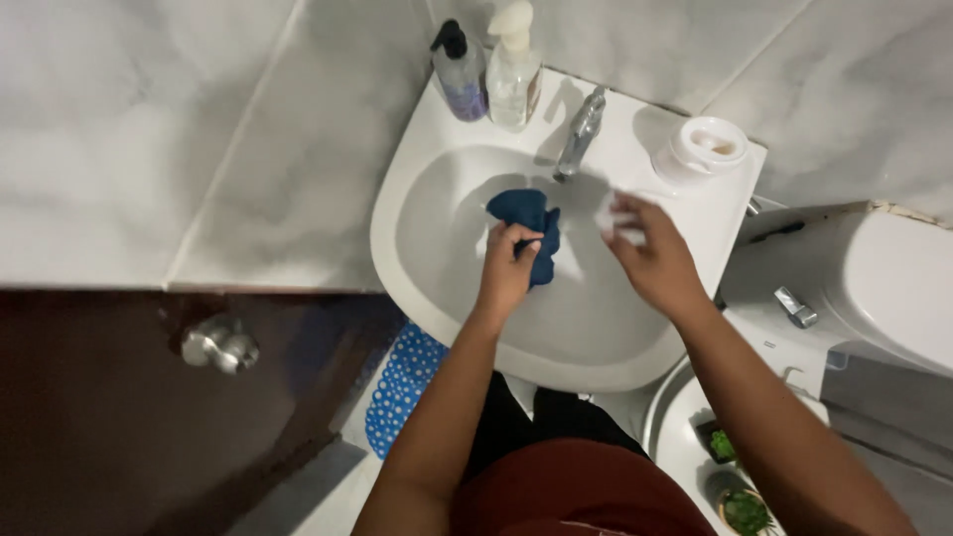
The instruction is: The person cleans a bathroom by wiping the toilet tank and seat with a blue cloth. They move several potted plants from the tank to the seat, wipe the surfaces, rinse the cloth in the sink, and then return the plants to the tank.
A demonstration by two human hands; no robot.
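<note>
The left hand (508, 266) grips a dark blue cloth (526, 223) over the white basin (417, 213); the right hand (650, 253) pinches something small, white and blurred that I cannot identify; it could slip into the bowl, or an elbow could topple the far pump bottles (486, 69).

A single head-worn view looks steeply down from above and behind the hands, close over the white sink (427, 189). The wall tiles lie beyond the hands, the person's own arms and torso beneath them.
</note>
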